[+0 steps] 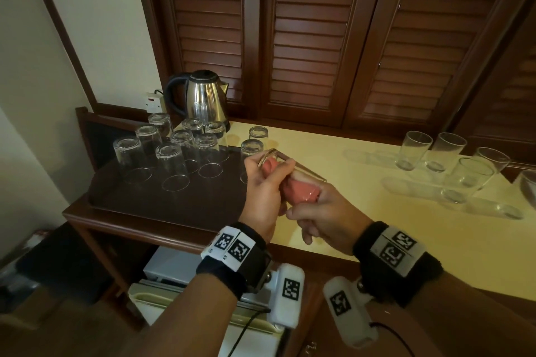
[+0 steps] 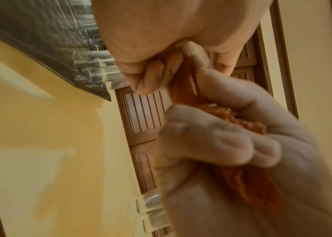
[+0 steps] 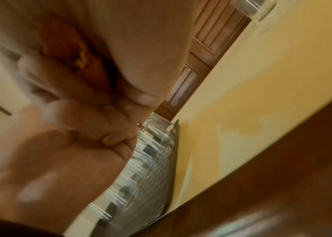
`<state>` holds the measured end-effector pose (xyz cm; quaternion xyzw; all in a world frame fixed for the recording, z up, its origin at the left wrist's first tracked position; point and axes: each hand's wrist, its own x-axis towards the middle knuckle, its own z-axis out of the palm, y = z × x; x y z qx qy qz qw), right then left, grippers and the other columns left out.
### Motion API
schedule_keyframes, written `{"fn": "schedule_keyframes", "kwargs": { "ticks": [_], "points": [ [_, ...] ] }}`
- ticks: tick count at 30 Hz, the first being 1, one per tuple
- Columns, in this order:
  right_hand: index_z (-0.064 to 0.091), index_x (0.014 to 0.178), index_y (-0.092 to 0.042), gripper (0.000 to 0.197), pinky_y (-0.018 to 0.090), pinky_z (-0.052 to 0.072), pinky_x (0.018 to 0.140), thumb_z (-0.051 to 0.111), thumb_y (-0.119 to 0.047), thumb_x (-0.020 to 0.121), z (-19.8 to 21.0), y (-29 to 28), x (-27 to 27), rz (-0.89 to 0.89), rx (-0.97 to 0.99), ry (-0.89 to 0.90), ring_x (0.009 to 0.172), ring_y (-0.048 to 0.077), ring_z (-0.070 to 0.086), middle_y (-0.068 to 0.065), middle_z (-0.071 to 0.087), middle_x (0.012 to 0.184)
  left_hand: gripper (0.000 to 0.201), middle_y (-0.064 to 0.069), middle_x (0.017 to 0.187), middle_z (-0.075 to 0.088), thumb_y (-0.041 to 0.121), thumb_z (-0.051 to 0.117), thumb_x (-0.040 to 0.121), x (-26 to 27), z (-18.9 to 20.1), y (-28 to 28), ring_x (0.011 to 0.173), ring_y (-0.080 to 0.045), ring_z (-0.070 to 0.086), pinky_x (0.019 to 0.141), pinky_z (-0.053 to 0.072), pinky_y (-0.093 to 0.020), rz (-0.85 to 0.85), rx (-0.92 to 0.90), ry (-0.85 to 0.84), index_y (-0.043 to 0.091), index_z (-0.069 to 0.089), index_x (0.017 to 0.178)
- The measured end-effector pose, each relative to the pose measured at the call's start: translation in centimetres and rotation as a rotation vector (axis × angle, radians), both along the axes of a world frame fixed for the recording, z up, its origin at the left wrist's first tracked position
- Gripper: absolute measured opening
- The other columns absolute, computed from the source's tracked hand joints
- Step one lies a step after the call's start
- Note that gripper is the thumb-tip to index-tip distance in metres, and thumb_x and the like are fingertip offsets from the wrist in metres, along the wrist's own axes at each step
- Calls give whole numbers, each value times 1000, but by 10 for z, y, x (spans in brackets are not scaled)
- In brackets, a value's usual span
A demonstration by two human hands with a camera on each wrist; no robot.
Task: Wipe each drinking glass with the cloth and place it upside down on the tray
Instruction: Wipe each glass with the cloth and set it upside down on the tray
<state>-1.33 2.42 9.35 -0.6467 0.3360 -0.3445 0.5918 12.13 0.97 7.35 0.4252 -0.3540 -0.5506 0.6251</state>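
**Item: glass in hand, mid-wipe; tray part filled**

- Glass (image 1: 285, 166): held in the air over the near right corner of the tray (image 1: 162, 203). It lies tilted, long axis running from near-left up to far-right; which end is the mouth cannot be told for sure.
- Left hand (image 1: 262, 185): fingers curled round the glass, gripping it.
- Cloth (image 1: 301, 190): pink, bunched, pressed into and round the glass.
- Right hand (image 1: 322, 216): fingers clenched on the cloth, touching the left hand.
- Tray: dark, at left on the counter (image 1: 362, 188). About ten glasses stand mouth-down on it; its near strip is bare.
- Unwiped glasses (image 1: 446, 151): upright, well apart at far right.
- Kettle (image 1: 203, 97): behind the tray.

Judgement: wiping is the step in hand. The tray lies left of and below the glass, and the left hand is both holder and nearer, so that hand would likely turn the glass mouth-down and set it on the near right part, beside the nearest standing glass. The risk is knocking that neighbour.
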Motion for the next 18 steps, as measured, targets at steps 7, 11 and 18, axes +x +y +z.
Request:
{"fn": "schedule_keyframes", "kwargs": {
  "ticks": [7,11,18],
  "points": [
    [47,148,-30,75,24,58,69,54,13,87,-14,-3,8,-90,-508,372,89,16,66,-14,59,132,44,-3,103,63,36,79,85,3,5,-3,92,-25,63,76,48,-44,10,48,-9,30,49,118],
    [61,133,-37,67,29,46,40,59,11,86,-3,6,9,-16,50,-121,40,14,39,34,48,78,43,-6,101,63,30,79,90,8,5,-1,87,-26,68,79,58,-51,-23,-35,12,24,48,120],
    [42,151,-29,75,32,60,78,54,9,88,-9,0,14,-110,-609,504,102,11,67,-2,50,146,45,-14,121,65,34,77,92,10,13,-1,106,-28,68,99,55,-55,0,113,-22,30,46,124]
  ]
}}
